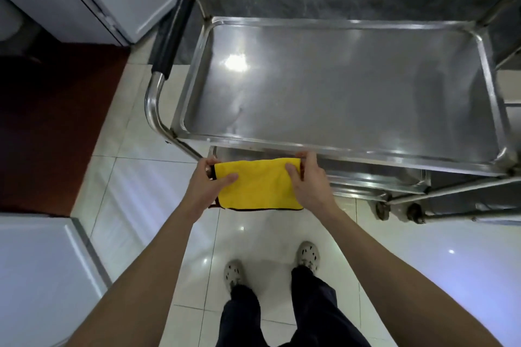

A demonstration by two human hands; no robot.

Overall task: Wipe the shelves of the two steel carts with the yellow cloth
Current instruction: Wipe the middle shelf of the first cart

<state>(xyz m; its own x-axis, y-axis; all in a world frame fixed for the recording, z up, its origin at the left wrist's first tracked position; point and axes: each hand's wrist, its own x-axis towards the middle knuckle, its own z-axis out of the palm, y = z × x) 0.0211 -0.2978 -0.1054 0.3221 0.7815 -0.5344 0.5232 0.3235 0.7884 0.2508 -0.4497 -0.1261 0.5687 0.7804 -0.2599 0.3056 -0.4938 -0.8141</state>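
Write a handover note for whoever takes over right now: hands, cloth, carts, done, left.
Left hand and right hand each pinch one end of the folded yellow cloth, held before the stainless steel cart, on no shelf.
Its top shelf and lower shelf are in view; a second cart shows partly at right.
Done: cannot tell.
Left: wipe both carts' shelves.

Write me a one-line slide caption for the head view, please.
Left hand and right hand hold the yellow cloth by the near edge of the steel cart, its top shelf ahead.
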